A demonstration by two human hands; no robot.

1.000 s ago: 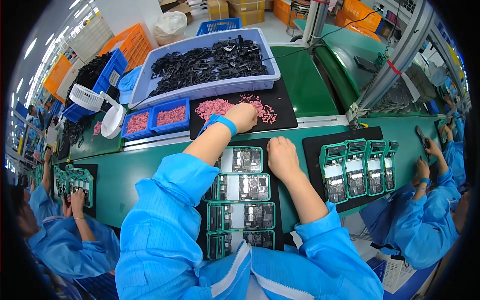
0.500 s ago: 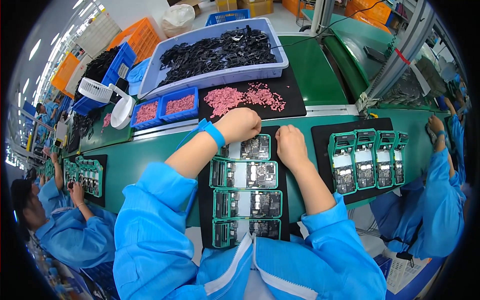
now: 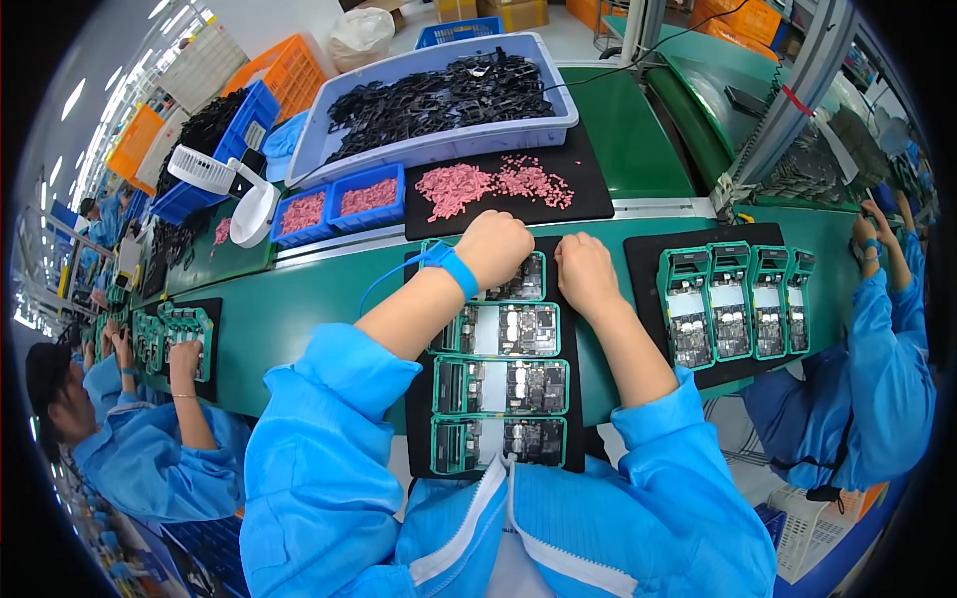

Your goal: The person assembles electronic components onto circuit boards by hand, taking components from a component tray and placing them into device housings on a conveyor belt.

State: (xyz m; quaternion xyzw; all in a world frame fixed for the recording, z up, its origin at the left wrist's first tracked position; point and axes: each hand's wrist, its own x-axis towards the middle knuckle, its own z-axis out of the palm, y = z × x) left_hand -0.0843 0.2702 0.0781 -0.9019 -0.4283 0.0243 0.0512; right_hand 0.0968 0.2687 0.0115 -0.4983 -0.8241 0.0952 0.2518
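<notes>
A column of green-framed phone circuit assemblies (image 3: 500, 387) lies on a black mat (image 3: 574, 389) before me. Over the farthest unit (image 3: 518, 284) bends my left hand (image 3: 495, 247), its fingers curled together and their tips hidden behind the hand. A blue wrist strap (image 3: 451, 264) with a cord circles that wrist. My right hand (image 3: 586, 274) is closed too, just right of the same unit by the mat's right edge. Whatever either hand pinches is too small or hidden to make out. Just beyond my hands, small pink pieces (image 3: 454, 189) are heaped on another black mat (image 3: 588, 199).
Two blue trays (image 3: 371, 214) of pink pieces stand far left, near a white fan (image 3: 254, 214). Behind is a large bin (image 3: 459, 143) of black plastic parts. More green-framed units (image 3: 731, 299) lie at right. Co-workers sit at left (image 3: 159, 448) and right (image 3: 847, 389).
Both hands stay closed near the farthest unit; my left hand has shifted slightly rightward in the view. At left, a co-worker's hand has lifted beside their units.
</notes>
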